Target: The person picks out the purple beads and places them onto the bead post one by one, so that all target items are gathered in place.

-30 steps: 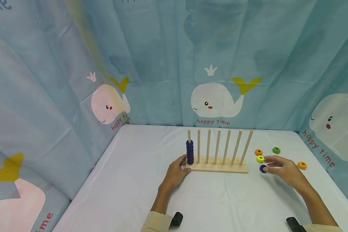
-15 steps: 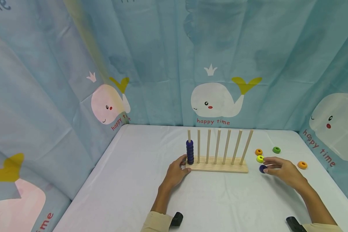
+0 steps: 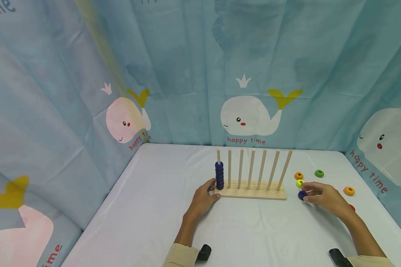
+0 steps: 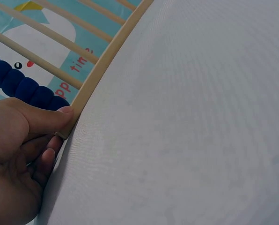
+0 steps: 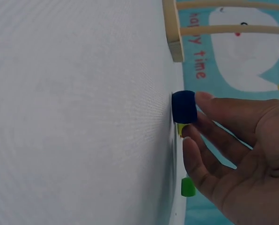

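A wooden peg rack (image 3: 254,192) stands on the white table, its leftmost peg stacked with dark blue beads (image 3: 219,176). My left hand (image 3: 202,200) grips the left end of the base; the left wrist view shows the thumb on the wood (image 4: 95,77) and fingers curled beneath. To the right of the rack, my right hand (image 3: 327,200) pinches a loose dark blue bead (image 5: 184,107) between thumb and fingers, low at the tabletop. A yellow bead (image 3: 300,183) lies just beyond, by the fingertips. The right wrist view partly hides the fingers behind the bead.
Around the right hand lie an orange bead (image 3: 299,175), a green bead (image 3: 319,173), another orange bead (image 3: 349,191) and a red bead (image 3: 352,208) partly hidden by the wrist. Blue curtains with printed whales (image 3: 248,115) hang behind the table.
The right hand has shifted slightly left, and the loose blue bead with it. The red bead has come into sight beside the wrist. The left hand and the rack stay put.
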`<state>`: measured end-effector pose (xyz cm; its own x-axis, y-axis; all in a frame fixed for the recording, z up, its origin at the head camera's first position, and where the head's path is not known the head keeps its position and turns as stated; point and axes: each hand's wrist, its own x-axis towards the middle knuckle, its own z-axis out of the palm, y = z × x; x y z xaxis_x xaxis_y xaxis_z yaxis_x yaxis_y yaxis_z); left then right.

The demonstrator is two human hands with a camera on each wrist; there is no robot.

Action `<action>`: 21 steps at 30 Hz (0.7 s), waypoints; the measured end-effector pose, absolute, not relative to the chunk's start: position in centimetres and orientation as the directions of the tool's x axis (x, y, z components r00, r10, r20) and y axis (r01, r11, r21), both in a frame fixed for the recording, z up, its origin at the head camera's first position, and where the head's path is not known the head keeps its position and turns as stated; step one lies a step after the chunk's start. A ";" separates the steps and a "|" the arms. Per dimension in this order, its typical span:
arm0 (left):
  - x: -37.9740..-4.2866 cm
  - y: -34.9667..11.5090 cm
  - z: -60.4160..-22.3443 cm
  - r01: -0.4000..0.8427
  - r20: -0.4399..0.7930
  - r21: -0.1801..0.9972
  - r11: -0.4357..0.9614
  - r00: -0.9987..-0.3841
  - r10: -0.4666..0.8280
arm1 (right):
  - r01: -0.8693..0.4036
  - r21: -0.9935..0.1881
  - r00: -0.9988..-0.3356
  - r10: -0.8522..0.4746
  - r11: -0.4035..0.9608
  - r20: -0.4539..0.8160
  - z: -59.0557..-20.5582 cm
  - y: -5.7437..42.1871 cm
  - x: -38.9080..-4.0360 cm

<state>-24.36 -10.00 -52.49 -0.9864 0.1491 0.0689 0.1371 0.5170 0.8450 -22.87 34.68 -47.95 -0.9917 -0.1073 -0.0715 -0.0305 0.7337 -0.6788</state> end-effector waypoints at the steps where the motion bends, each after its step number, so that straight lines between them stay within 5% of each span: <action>1: -24.4 -10.0 -52.5 0.135 0.068 0.846 0.516 -0.987 0.148 | -0.029 -0.677 -0.992 -0.106 0.735 -0.072 -47.9 34.6 -22.9; 21: -24.3 -10.0 -52.4 0.121 0.057 0.860 0.495 -0.988 0.144 | -0.021 -0.629 -0.992 -0.097 0.777 -0.086 -48.0 34.4 -23.3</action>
